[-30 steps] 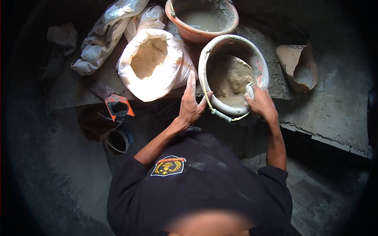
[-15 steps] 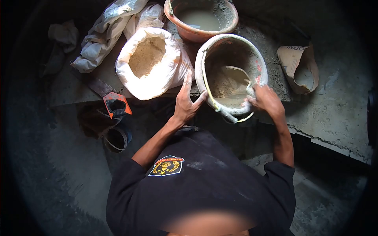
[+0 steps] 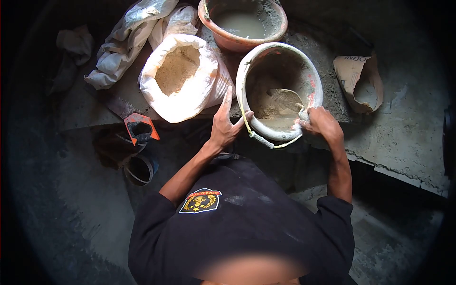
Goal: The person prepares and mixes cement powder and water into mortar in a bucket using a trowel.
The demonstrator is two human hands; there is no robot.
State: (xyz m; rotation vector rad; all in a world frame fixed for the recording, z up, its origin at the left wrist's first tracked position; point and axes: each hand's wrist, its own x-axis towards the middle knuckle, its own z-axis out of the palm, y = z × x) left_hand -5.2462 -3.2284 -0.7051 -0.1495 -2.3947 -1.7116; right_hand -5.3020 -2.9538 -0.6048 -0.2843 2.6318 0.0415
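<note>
A pale, mortar-smeared bucket (image 3: pixel 280 46) is tilted toward me, with sandy grey mix inside. My right hand (image 3: pixel 324 124) is closed at its right rim, gripping the handle end of a rounded, mortar-coated scoop (image 3: pixel 286 99) that lies in the mix. The scoop's exact shape is partly hidden. Fingers spread, my left hand (image 3: pixel 225 124) stands at the bucket's left side, its thumb at the rim by the wire handle (image 3: pixel 260 138). Left of that hand is an open white sack (image 3: pixel 154 92) of sandy powder (image 3: pixel 178 69).
Behind the bucket stands a reddish bucket (image 3: pixel 223 42) with cloudy water. A torn paper bag (image 3: pixel 349 78) lies right on the concrete ledge (image 3: pixel 403 137). At left are crumpled sacks (image 3: pixel 126 42), an orange-handled saw (image 3: pixel 141 127) and a small dark container (image 3: pixel 140 169) lower down.
The scoop has dropped and turned deeper into the mix with my right hand. The bucket's wire handle has swung left toward my left thumb. My left hand has hardly moved.
</note>
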